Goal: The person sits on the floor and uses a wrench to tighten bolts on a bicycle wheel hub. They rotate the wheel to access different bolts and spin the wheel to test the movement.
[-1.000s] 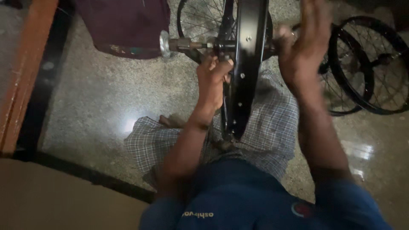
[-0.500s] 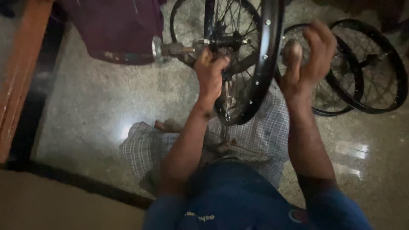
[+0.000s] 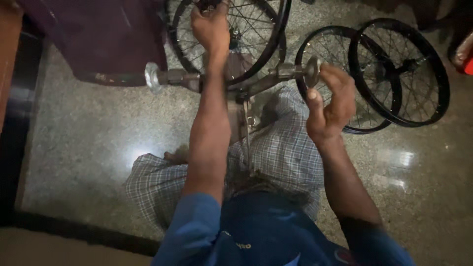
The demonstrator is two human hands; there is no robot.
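I sit on the floor with a metal wheel stand (image 3: 170, 77) across my lap. A black spoked bicycle wheel (image 3: 276, 34) is tilted away above the stand. My left hand (image 3: 211, 25) reaches up and grips that wheel near its hub at the top of the view. My right hand (image 3: 331, 101) is at the round knob (image 3: 311, 70) on the stand's right end, fingers curled around it. My blue shirt and checked cloth fill the bottom of the view.
Two more black spoked wheels (image 3: 399, 74) lie overlapping on the speckled stone floor (image 3: 88, 128) at the right. A dark maroon bag (image 3: 98, 34) sits at the upper left. A wooden edge (image 3: 7, 29) runs down the far left.
The wheel has been lifted out of the stand and tipped away. My left hand has risen with it. My right hand has dropped from the rim to the stand's right knob.
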